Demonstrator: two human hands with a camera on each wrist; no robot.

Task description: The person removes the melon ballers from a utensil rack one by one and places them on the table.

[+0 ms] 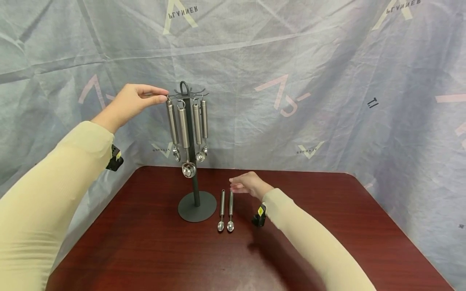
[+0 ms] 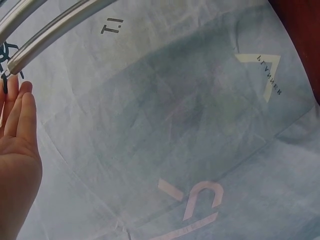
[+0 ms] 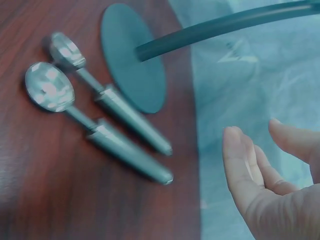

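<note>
A dark grey hook stand holds several steel scoops by the rings at their handle ends. My left hand is at its top left, thumb and fingertips pinching the ring end of the leftmost hanging scoop. In the left wrist view, the fingers of the left hand meet a steel handle's end beside the dark hooks. Two more scoops lie side by side on the table, a left one and a right one. Just above their handle ends hovers my right hand, thumb and fingers apart, holding nothing.
The stand's round base rests on the dark red wooden table, left of the two lying scoops. A grey printed cloth hangs behind the table and along its sides. The stand's top has several thin hooks and a loop.
</note>
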